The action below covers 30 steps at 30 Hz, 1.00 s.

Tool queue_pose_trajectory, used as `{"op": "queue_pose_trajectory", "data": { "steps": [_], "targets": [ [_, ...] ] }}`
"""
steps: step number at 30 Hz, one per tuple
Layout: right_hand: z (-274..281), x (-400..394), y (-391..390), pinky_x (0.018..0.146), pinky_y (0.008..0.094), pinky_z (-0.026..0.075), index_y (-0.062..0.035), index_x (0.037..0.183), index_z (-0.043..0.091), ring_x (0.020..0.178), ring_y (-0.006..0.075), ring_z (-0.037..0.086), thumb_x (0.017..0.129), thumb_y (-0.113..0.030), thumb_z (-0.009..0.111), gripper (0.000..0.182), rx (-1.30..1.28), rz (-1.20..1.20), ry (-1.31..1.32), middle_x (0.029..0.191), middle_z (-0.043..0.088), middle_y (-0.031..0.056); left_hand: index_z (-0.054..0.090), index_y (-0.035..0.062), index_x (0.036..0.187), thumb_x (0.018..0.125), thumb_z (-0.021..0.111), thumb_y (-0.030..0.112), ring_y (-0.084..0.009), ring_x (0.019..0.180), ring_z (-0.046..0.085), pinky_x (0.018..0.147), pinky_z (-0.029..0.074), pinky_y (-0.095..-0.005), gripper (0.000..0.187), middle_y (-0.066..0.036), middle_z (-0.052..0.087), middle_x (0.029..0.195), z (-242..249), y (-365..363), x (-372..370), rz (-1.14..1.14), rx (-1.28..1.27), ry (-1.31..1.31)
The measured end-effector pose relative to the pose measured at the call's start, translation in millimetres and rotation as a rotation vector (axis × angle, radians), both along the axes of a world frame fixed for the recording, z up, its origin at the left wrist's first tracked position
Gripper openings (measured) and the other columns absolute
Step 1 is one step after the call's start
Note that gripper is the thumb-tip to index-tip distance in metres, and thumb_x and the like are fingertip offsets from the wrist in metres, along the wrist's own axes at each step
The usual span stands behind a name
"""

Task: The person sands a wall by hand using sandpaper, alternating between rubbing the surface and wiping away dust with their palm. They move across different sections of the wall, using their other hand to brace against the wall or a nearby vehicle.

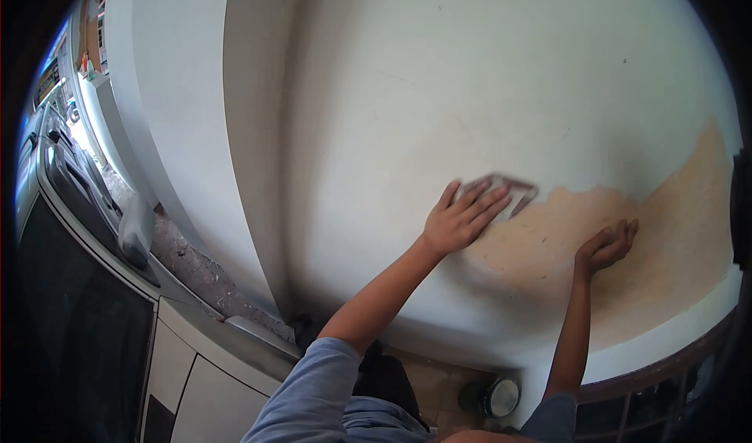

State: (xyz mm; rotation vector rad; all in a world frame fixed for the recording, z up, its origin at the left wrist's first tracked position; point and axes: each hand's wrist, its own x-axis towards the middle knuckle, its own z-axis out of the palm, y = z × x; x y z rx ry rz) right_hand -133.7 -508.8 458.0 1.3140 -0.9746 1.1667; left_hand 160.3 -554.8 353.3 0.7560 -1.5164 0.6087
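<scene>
My left hand lies with fingers stretched over a brown-edged sheet, holding it against the pale wall. The sheet is blurred and partly hidden under the fingers. Its right corner reaches the edge of a tan bare patch on the wall. Lower right, my right hand is beside the same patch with its fingers curled in, and nothing shows in it. Whether it touches the wall I cannot tell.
A vehicle with a side mirror stands close on the left, beyond a white wall edge. A round container is on the floor below. A dark grille curves along the lower right.
</scene>
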Motion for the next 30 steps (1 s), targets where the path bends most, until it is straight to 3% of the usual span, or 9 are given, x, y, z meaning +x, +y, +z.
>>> {"op": "queue_pose_trajectory", "data": {
  "steps": [4,8,10,13,16,22,27,29,30],
  "targets": [
    [3,-6,-3,0.110,0.0499,0.029,0.0048,0.126,0.050,0.136,0.0394,0.036,0.097,-0.016,0.048,0.035,-0.018,-0.049,0.031,0.142,0.039,0.0270,0.062,0.0208,0.127,0.080,0.063,0.013,-0.0168,0.120,0.054,0.105,0.031,-0.0537,0.047,0.003,0.059,0.132,-125,36,-35,-0.154,0.310,0.016],
    [6,-7,-3,0.111,0.0480,0.029,0.0046,0.126,0.049,0.136,0.0401,0.035,0.097,-0.017,0.049,0.036,-0.029,-0.006,0.070,0.142,0.041,0.0266,0.062,0.0205,0.127,0.085,0.061,0.016,-0.0252,0.119,0.055,0.101,0.037,-0.0519,0.042,-0.001,0.061,0.129,-121,85,-57,-0.283,0.490,0.097],
    [3,19,8,0.111,0.0467,0.029,0.0046,0.126,0.050,0.135,0.0396,0.038,0.097,-0.024,0.050,0.040,0.074,0.162,-0.148,0.141,0.044,0.0250,0.066,0.0175,0.118,0.089,0.061,0.021,-0.0324,0.108,0.060,0.093,0.046,-0.0467,0.030,-0.007,0.067,0.115,-109,95,-56,-0.792,1.151,-0.249],
    [-9,53,58,0.114,0.0445,0.024,0.0048,0.128,0.051,0.134,0.0325,0.040,0.096,-0.029,0.055,0.047,0.473,0.528,-0.184,0.140,0.047,0.0211,0.069,0.0144,0.106,0.090,0.061,0.025,-0.0351,0.094,0.064,0.081,0.051,-0.0431,0.020,-0.012,0.069,0.097,-68,113,-28,-0.966,1.019,-0.489],
    [-28,100,109,0.103,0.0392,0.040,0.0059,0.131,0.051,0.118,0.0260,0.056,0.094,-0.030,0.062,0.052,1.702,0.792,-0.213,0.128,0.058,0.0184,0.070,0.0119,0.094,0.087,0.065,0.022,-0.0337,0.085,0.066,0.074,0.051,-0.0445,0.014,-0.012,0.069,0.087,-35,118,-3,-0.935,0.862,-0.341],
    [-58,143,133,0.083,0.0247,0.050,0.0062,0.128,0.054,0.100,0.0143,0.063,0.084,-0.004,0.071,0.048,1.559,0.967,-0.558,0.114,0.065,0.0165,0.066,0.0092,0.090,0.079,0.071,0.017,-0.0329,0.078,0.065,0.069,0.050,-0.0425,0.014,-0.012,0.069,0.082,-16,112,27,-0.897,0.777,-0.241],
    [-65,130,120,0.078,0.0250,0.049,0.0073,0.120,0.058,0.087,0.0118,0.064,0.083,-0.001,0.071,0.041,1.590,0.947,-0.744,0.102,0.069,0.0113,0.065,0.0095,0.101,0.072,0.076,0.011,-0.0278,0.082,0.068,0.072,0.052,-0.0407,0.030,-0.010,0.070,0.083,20,105,47,-0.890,0.782,-0.162],
    [-62,127,119,0.077,0.0249,0.049,0.0077,0.118,0.059,0.084,0.0114,0.064,0.082,-0.002,0.072,0.039,1.535,0.989,-0.803,0.099,0.070,0.0097,0.063,0.0112,0.112,0.086,0.067,0.041,-0.0302,0.102,0.065,0.083,0.053,-0.0422,0.040,-0.014,0.066,0.116,14,72,48,-1.222,0.554,0.158],
    [-62,122,117,0.078,0.0257,0.049,0.0069,0.115,0.060,0.085,0.0118,0.064,0.082,-0.004,0.073,0.037,1.451,1.098,-0.860,0.098,0.069,0.0090,0.053,0.0128,0.127,0.086,0.056,0.056,-0.0329,0.115,0.057,0.093,0.047,-0.0475,0.060,-0.017,0.057,0.128,16,54,55,-1.839,0.587,0.455]
  ]
}}
